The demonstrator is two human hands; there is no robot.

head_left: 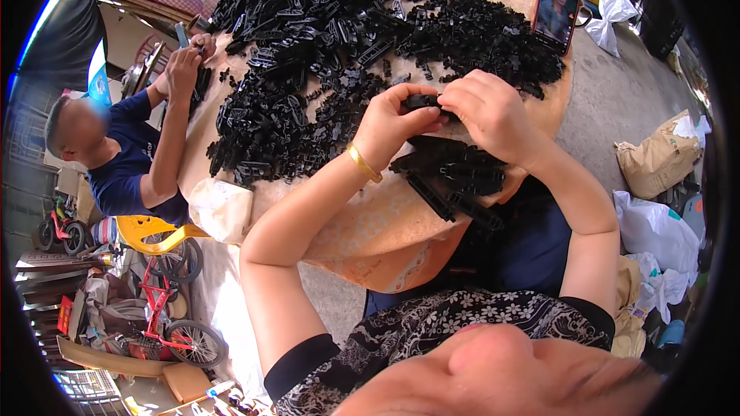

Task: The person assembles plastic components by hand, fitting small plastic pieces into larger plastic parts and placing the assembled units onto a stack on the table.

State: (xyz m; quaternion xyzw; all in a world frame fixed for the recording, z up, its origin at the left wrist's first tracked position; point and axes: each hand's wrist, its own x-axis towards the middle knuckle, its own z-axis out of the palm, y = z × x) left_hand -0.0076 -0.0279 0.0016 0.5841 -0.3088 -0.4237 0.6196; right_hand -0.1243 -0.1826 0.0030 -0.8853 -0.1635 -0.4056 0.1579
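Note:
Over the near edge of the table, my left hand (pixel 388 122) and my right hand (pixel 487 113) meet around a small black plastic part (pixel 420 102). My left thumb and fingers pinch it from one side. The right fingertips press on its other end, and their grip hides much of its shape. Just below the hands lies a group of longer black plastic pieces (pixel 462 173) at the table's edge. Beyond them spreads a heap of small black parts (pixel 478 38), with a larger pile of long black slotted pieces (pixel 324 0) behind it.
A phone (pixel 555 11) stands upright at the table's far right. Across the left side, a co-worker in a dark blue shirt (pixel 142 150) handles something small. A white bag (pixel 221 208) sits at the table's left edge. Sacks (pixel 661 156) lie on the floor to the right.

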